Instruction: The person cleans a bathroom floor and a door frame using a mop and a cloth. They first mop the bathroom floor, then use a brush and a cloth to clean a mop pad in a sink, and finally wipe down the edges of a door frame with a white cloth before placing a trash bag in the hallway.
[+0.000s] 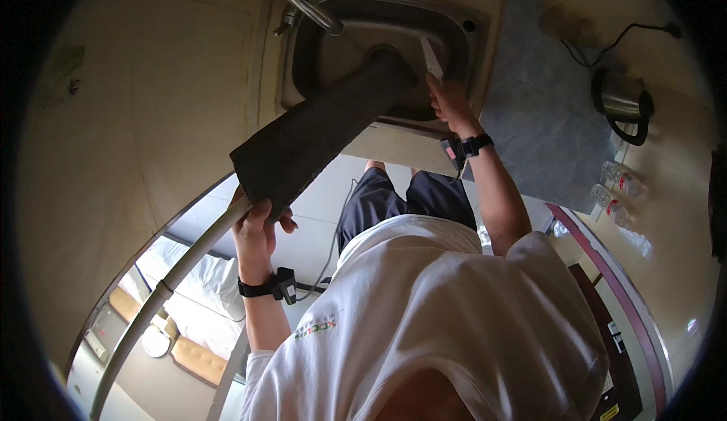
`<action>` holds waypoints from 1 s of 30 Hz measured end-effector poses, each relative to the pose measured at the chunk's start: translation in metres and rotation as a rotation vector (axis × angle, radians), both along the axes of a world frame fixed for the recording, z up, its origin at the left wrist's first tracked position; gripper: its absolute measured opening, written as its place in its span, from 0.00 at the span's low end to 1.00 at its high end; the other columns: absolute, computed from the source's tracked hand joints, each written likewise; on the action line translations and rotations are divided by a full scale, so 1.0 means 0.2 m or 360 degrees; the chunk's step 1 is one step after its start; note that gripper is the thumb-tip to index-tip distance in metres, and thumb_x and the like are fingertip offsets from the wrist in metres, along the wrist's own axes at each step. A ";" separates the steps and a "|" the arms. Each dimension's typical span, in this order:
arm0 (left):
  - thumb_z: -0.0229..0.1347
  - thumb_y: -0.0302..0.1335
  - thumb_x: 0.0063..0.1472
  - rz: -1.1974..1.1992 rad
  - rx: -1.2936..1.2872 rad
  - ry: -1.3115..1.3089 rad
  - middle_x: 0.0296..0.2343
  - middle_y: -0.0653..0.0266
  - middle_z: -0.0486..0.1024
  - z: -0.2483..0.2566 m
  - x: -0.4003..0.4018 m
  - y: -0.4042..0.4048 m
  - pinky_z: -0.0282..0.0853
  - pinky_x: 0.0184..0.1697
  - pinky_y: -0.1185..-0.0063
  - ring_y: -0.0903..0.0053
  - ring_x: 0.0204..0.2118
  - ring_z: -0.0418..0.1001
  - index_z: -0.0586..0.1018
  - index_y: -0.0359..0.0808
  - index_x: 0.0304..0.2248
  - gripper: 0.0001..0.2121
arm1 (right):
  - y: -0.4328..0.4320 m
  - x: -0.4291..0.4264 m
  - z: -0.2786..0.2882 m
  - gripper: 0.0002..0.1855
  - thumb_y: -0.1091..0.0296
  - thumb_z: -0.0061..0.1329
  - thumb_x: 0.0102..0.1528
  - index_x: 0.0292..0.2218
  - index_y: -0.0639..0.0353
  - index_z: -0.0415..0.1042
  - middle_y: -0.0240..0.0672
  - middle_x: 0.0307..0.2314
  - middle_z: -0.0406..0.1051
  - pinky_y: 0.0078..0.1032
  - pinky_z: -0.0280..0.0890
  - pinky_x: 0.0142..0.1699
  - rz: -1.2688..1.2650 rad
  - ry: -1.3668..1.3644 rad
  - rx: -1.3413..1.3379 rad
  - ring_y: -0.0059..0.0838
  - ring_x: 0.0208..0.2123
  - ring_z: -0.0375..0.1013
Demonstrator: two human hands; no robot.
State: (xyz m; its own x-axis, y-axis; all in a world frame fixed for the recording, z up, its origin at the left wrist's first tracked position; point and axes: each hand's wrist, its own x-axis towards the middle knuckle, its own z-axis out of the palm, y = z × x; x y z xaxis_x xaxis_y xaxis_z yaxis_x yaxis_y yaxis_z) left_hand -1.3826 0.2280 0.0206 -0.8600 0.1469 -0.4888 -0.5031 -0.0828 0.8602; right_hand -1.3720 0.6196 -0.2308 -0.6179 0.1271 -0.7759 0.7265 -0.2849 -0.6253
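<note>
My left hand (258, 228) grips the near end of a long, flat, dark mop head (324, 131), beside a pale pole (162, 290) that runs down to the lower left. How pole and head join is hidden by my fingers. The head slants up over the front rim of a stainless steel sink (346, 57), its far end above the basin near the drain. In my right hand (451, 103) is a pale, tapered, knife-like blade (430, 57), pointing away from me over the basin's right side, apart from the mop head. Its handle is hidden in my fist.
A curved metal faucet (312, 9) reaches over the sink's back left. Right of the sink lies a grey countertop (534, 120) with an electric kettle (622, 100), a black cord (616, 43) and clear plastic bottles (625, 179). A bed (193, 284) stands behind me.
</note>
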 end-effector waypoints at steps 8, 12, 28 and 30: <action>0.59 0.19 0.52 -0.0953 -0.0223 0.0372 0.26 0.59 0.77 0.12 -0.04 -0.09 0.71 0.24 0.81 0.79 0.24 0.75 0.76 0.28 0.46 0.19 | -0.05 -0.02 0.12 0.30 0.31 0.50 0.56 0.22 0.48 0.63 0.16 0.11 0.48 0.16 0.40 0.17 -0.0663 0.0157 -0.0254 0.11 0.11 0.45; 0.63 0.23 0.50 -0.1455 -0.0309 0.1007 0.25 0.58 0.77 0.26 -0.16 0.10 0.67 0.28 0.76 0.72 0.25 0.73 0.81 0.33 0.41 0.16 | 0.02 -0.09 0.10 0.26 0.37 0.54 0.56 0.23 0.50 0.66 0.18 0.10 0.48 0.16 0.39 0.17 -0.0603 0.0040 -0.0074 0.13 0.10 0.46; 0.63 0.42 0.59 -0.0099 0.0023 0.0808 0.23 0.62 0.75 0.14 0.11 -0.09 0.61 0.20 0.88 0.81 0.20 0.72 0.77 0.28 0.47 0.25 | 0.25 -0.28 0.41 0.10 0.70 0.60 0.54 0.35 0.50 0.70 0.21 0.23 0.64 0.21 0.55 0.24 -0.1325 0.0693 -0.0233 0.17 0.20 0.59; 0.63 0.35 0.60 -0.0110 0.0224 0.0812 0.26 0.52 0.79 0.12 0.10 -0.14 0.68 0.17 0.85 0.75 0.18 0.76 0.76 0.25 0.45 0.22 | 0.33 -0.28 0.53 0.11 0.70 0.61 0.53 0.35 0.49 0.70 0.21 0.24 0.66 0.21 0.56 0.24 -0.1339 0.0730 -0.0200 0.16 0.21 0.60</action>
State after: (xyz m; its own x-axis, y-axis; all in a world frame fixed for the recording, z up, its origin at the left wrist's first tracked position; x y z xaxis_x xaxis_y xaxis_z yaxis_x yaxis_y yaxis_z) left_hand -1.3620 0.2009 0.0438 -0.9693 0.2454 0.0177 -0.0319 -0.1967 0.9799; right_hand -1.4288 0.6851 -0.1257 -0.6091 0.5991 -0.5196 -0.0531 -0.6845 -0.7270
